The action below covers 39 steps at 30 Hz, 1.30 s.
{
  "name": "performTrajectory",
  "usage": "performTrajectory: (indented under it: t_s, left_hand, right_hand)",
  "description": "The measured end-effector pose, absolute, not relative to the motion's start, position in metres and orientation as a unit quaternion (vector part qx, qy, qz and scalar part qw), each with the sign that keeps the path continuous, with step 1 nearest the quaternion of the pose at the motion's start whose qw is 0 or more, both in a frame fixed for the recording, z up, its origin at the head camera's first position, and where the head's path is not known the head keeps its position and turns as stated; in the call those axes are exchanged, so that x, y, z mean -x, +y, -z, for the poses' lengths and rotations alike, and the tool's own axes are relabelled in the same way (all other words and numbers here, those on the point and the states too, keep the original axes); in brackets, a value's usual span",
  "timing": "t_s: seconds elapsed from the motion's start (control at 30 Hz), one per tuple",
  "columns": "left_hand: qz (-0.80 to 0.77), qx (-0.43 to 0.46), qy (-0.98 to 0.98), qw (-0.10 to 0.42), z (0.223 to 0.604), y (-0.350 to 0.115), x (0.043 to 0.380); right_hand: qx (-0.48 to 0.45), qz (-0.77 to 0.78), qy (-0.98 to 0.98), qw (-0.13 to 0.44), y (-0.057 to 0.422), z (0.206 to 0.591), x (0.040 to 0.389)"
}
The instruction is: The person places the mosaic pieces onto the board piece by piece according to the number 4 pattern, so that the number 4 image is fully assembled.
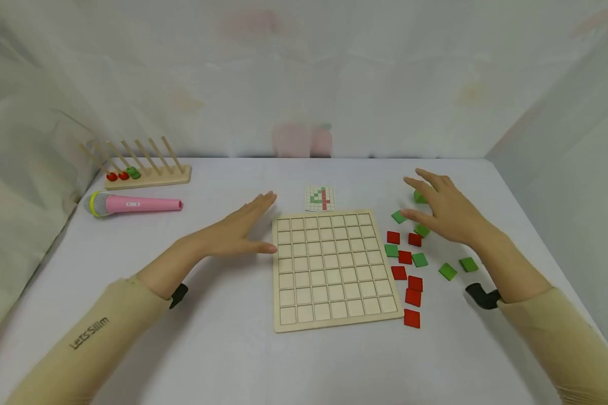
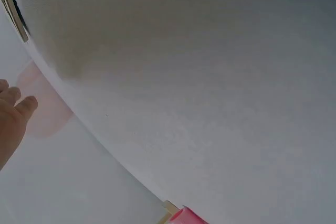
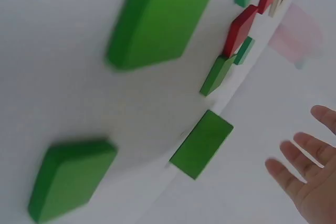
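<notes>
My left hand [image 1: 235,233] hovers at the left side of a square wooden grid board [image 1: 334,275], its fingers extended and its thumb tip overlapping the board's edge in the head view. No tile sits in the board's cells. On the right, my other hand [image 1: 446,211] is spread above the loose square tiles, holding nothing. Red tiles [image 1: 412,297] and green tiles [image 1: 448,271] lie scattered beside the board, and one green tile [image 1: 420,197] is partly hidden behind the right fingers. In the right wrist view, a green tile [image 3: 201,145] appears near the fingers [image 3: 286,177].
A small card [image 1: 320,198] with a red and green grid pattern lies just behind the board. At the back left, a wooden peg stand [image 1: 154,179] carries several red and green pieces. A pink toy microphone [image 1: 144,204] lies in front of it. White cloth hangs behind the table.
</notes>
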<state>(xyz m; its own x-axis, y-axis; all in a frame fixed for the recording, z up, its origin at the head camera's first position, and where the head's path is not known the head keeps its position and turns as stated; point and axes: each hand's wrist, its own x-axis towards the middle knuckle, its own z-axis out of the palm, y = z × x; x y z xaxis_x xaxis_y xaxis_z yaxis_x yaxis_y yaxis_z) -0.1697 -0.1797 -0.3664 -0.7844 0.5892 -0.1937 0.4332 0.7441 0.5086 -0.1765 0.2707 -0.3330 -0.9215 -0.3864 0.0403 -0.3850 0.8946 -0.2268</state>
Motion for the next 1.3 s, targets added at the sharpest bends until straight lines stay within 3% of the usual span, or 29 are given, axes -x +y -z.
performTrajectory:
  t_s: [0.2, 0.47, 0.7, 1.3]
  left_hand:
    - [-0.255, -0.283, 0.898, 0.221, 0.369, -0.173, 0.178]
    - [-0.272, -0.29, 0.889, 0.229, 0.375, -0.172, 0.181]
    - [-0.256, -0.3, 0.887, 0.239, 0.381, -0.169, 0.181]
    - [-0.19, -0.326, 0.903, 0.206, 0.385, -0.166, 0.175]
  right_hand:
    - [0.2, 0.198, 0.959, 0.032, 0.265, 0.334, 0.187]
    - [0.189, 0.216, 0.95, 0.123, 0.264, 0.343, 0.198]
    - [0.196, 0.201, 0.95, 0.132, 0.261, 0.349, 0.201]
    - [0.216, 0.175, 0.953, 0.12, 0.258, 0.359, 0.204]
